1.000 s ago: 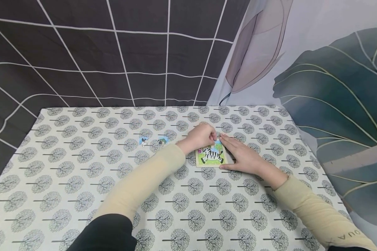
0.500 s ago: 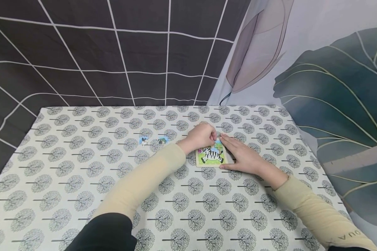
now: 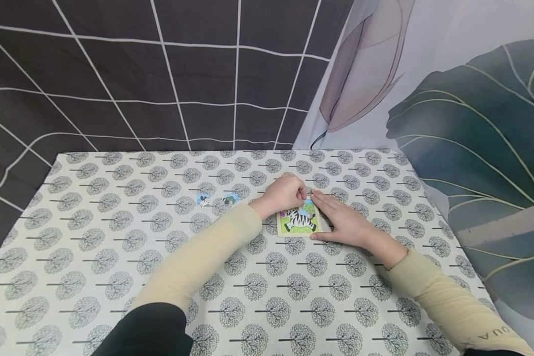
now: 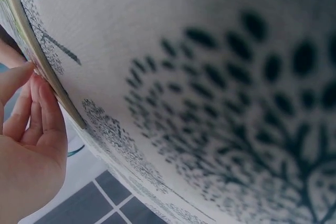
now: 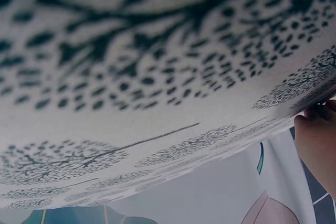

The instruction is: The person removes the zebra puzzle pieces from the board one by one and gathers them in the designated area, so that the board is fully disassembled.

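A small square zebra puzzle board (image 3: 294,235) with a pale wooden rim lies right of the table's middle, partly filled with pieces. My left hand (image 3: 287,192) reaches over its upper left part, fingers curled. In the left wrist view, the thumb and fingertips of the left hand (image 4: 31,166) meet just inside the board's rim (image 4: 62,95), pinching what seems a puzzle piece, mostly hidden. My right hand (image 3: 344,222) rests along the board's right side, fingers straight at the upper corner, thumb at the lower corner. Only part of the right hand (image 5: 317,142) shows in the right wrist view.
Two loose puzzle pieces lie left of the board: a zebra-head piece (image 3: 203,200) and a black-and-green piece (image 3: 230,199). A tree-print cloth (image 3: 160,257) covers the table. Behind hangs a dark grid curtain (image 3: 196,74), with a leaf-print curtain (image 3: 463,148) to the right.
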The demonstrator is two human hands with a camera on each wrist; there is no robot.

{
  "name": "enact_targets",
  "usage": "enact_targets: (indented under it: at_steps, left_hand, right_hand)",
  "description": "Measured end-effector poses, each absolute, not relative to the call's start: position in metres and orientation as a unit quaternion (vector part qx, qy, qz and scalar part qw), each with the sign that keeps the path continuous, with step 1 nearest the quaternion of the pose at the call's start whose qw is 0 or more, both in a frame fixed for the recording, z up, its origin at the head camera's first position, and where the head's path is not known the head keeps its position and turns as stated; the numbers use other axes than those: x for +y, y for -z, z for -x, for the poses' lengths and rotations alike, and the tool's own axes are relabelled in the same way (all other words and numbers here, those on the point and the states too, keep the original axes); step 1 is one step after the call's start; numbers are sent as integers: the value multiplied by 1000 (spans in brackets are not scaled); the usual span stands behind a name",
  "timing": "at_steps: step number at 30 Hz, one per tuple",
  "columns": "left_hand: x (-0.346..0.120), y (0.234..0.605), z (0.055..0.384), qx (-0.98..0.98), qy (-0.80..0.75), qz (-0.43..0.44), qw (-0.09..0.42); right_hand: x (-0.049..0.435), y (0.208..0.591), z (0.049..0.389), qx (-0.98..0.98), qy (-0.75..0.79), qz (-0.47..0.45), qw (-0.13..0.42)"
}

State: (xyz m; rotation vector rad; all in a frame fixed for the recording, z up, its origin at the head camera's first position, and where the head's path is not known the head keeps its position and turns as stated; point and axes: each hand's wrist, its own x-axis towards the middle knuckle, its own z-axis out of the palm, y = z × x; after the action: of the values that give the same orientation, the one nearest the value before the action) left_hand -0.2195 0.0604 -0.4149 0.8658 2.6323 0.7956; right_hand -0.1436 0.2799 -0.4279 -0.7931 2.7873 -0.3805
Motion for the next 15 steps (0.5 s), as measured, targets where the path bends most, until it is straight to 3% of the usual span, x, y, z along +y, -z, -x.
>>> enact_targets:
  at_steps: [15]
  left_hand:
    - [57, 417, 215, 895, -271, -325, 139]
  right_hand:
    - [279, 426, 143, 949, 127, 269, 107]
